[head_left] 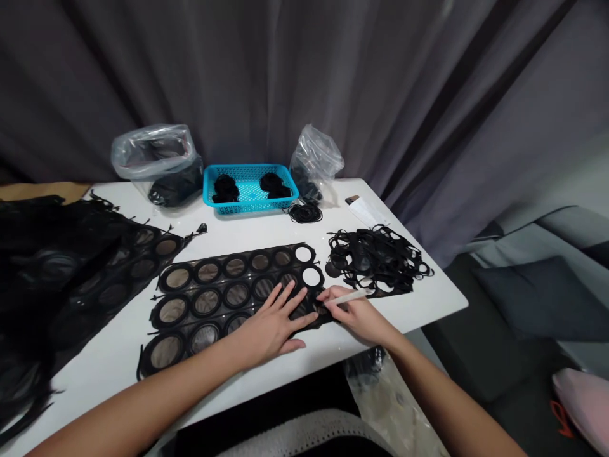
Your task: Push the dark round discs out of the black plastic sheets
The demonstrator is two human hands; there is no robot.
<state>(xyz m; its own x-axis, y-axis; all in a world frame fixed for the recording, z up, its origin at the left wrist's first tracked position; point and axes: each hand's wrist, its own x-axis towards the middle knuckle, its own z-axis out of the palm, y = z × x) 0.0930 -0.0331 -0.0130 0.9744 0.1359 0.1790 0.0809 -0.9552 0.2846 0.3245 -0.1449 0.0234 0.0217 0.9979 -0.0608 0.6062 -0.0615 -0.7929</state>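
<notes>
Black mesh sheet [223,295] lies on the table [95,374] under the left hand [271,324], fingers spread flat, pressing near the sheet's right end. Right hand [356,315] sits just beside it, fingers pinching a white stick [347,296], tip at the sheet. Loose black scraps [375,260] lie beyond.

**Work corner with draped curtain and sofa**

A grey curtain [238,76] hangs in long vertical folds behind a white table [419,317], filling the upper frame and running back along the right. Right of the table, a grey sofa [561,241] carries a dark cushion [537,298], with a pink cushion [585,406] at lower right. Dark floor [469,355] shows between table and sofa. A tan surface [38,190] edges the table's far left corner. Light is soft and even.
</notes>
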